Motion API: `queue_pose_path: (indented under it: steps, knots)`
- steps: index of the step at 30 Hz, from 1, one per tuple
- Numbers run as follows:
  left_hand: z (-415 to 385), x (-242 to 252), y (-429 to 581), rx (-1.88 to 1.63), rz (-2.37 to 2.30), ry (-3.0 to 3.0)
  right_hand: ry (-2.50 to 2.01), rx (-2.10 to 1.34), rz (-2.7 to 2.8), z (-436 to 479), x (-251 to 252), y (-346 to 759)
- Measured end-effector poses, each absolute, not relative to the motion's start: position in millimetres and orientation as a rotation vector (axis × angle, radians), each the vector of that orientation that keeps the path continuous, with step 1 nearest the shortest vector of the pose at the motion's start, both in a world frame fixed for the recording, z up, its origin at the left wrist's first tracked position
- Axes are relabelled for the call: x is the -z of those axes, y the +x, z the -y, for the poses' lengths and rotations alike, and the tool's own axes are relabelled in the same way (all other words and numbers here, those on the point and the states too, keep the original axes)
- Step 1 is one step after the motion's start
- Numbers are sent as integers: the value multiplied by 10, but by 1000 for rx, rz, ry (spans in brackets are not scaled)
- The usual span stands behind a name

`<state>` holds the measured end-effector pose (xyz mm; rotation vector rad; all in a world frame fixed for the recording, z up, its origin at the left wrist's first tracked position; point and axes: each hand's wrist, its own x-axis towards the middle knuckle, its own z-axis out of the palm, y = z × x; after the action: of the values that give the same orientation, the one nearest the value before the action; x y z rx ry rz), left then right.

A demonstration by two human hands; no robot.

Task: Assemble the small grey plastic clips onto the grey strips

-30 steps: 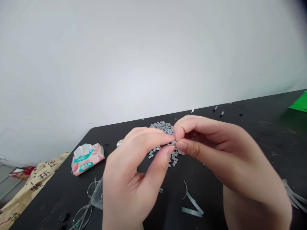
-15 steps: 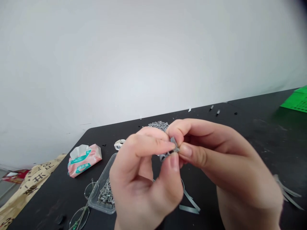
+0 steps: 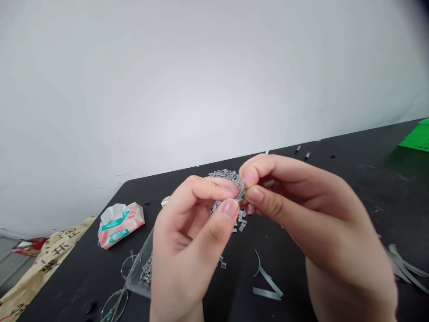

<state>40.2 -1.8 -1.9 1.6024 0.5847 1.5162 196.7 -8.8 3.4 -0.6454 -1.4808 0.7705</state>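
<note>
Hands raised over the black tabletop (image 3: 368, 174), fingertips nearly meeting; left hand (image 3: 187, 241) pinching a small grey piece (image 3: 241, 193) between thumb and forefinger, right hand (image 3: 311, 210) pinching its right side likewise; the piece is held clear of the surface, largely covered by the fingers, so that its exact form cannot be told. Beyond and below the hands, a pile of small grey parts (image 3: 224, 172) on the tabletop, partly hidden, with looser parts trailing toward the near side; nearer, between the forearms, several flat grey strips (image 3: 270, 281), one thin and curved; at near right, a further bundle of pale strips (image 3: 407, 266) beside the right wrist. To the left, a clear plastic box (image 3: 136, 286) containing grey parts, partly behind the left hand; against it, a pair of eyeglasses (image 3: 115, 305); farther off, a pink-and-teal tissue pack (image 3: 122, 228) with a tissue protruding; at the far right, a green object (image 3: 415, 137); at the left edge, printed tan sheeting (image 3: 50, 264); behind all, a pale wall (image 3: 214, 80).
</note>
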Motion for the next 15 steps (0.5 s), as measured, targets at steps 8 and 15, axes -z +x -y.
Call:
queue_pose_path:
  steps: [8, 15]
  knots:
    - [125, 16, 367, -1707, -975, 1964, -712, -631, 1452, 105, -37, 1910]
    - [130, 14, 350, -1722, -1096, 2025, -727, -629, 1396, 108, -2, 1854]
